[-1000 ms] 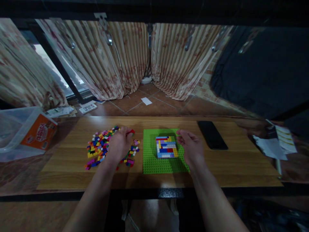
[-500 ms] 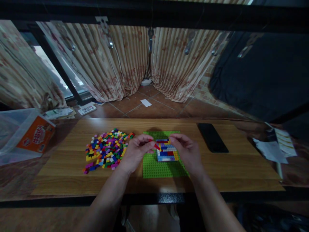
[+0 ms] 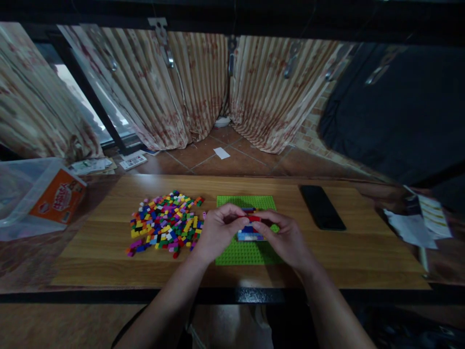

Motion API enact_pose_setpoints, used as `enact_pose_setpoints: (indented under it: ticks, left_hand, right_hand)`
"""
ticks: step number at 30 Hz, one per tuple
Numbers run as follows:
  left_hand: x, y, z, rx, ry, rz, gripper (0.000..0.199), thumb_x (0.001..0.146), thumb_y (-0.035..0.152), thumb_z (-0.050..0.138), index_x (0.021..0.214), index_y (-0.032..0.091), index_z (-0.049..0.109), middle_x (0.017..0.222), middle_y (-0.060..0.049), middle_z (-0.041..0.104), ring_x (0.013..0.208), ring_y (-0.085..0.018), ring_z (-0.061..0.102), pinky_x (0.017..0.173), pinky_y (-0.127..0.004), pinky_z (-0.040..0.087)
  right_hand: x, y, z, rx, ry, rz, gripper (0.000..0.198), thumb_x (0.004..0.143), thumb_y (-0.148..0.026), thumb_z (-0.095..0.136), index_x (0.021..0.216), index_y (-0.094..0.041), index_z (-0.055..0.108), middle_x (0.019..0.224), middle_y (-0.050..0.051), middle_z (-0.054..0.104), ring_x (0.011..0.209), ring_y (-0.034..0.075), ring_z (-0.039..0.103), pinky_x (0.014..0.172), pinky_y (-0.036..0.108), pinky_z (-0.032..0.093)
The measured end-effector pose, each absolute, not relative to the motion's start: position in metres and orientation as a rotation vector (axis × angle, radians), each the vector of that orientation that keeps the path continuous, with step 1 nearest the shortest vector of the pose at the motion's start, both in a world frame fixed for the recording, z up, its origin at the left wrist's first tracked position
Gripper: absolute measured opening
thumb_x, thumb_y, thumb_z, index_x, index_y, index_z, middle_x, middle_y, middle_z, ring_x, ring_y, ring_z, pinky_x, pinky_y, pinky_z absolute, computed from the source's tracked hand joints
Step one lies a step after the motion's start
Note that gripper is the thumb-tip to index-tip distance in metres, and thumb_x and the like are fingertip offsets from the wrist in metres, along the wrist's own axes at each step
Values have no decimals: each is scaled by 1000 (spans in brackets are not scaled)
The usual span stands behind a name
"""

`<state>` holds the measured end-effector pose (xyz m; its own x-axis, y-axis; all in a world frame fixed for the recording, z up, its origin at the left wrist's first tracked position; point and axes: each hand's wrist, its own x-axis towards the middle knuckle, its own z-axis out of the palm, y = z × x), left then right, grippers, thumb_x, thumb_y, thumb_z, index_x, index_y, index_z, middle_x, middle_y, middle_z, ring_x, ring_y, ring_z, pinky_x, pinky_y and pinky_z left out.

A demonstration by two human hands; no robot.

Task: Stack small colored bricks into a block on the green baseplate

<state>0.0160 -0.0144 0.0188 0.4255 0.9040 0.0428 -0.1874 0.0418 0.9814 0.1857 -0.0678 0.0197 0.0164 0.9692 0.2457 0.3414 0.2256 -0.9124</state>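
Observation:
A red toy brick (image 3: 254, 219) is pinched between my left hand (image 3: 222, 230) and my right hand (image 3: 283, 236), one at each end of it. Both hands are closed, thumb against fingers. Just below them is a block built of multicoloured bricks (image 3: 250, 236), with blue, white and purple along its near side. It stands on a green studded baseplate (image 3: 243, 254). My fingers hide most of the block's top, so whether the red brick touches it I cannot tell.
A pile of loose coloured bricks (image 3: 169, 220) lies on the wooden table (image 3: 127, 271), left of the baseplate. A black phone (image 3: 321, 207) rests at the right. Beyond the table's left end stands a clear plastic bin (image 3: 32, 194) with an orange label. Papers (image 3: 410, 228) are off the right end.
My hands have come closer together over the block. The red brick, earlier slanted in my left hand, is now level and held by both. The view has shifted slightly.

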Motion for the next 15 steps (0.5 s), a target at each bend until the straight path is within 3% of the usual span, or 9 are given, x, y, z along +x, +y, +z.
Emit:
enact_pose_setpoints:
  ticks: [6,15]
  left_hand:
    - [21,-22,17,1475,816,963,12,79,28,69,79,17,65,77,-2,67,71,-13,60,69,-25,48]
    - [10,-6,14,1840,1215,1054,18,83,27,61,99,21,67,107,-6,67,103,-22,61,93,-36,46]
  right_hand:
    - [200,-72,14,-1354,-1434,779,15,82,-35,69,94,-29,76,89,1,74,82,18,66,74,31,50]
    - [222,-68,-4,-1466,-1167,917,16,66,-35,80,78,-24,77,81,2,74,76,19,66,72,34,50]
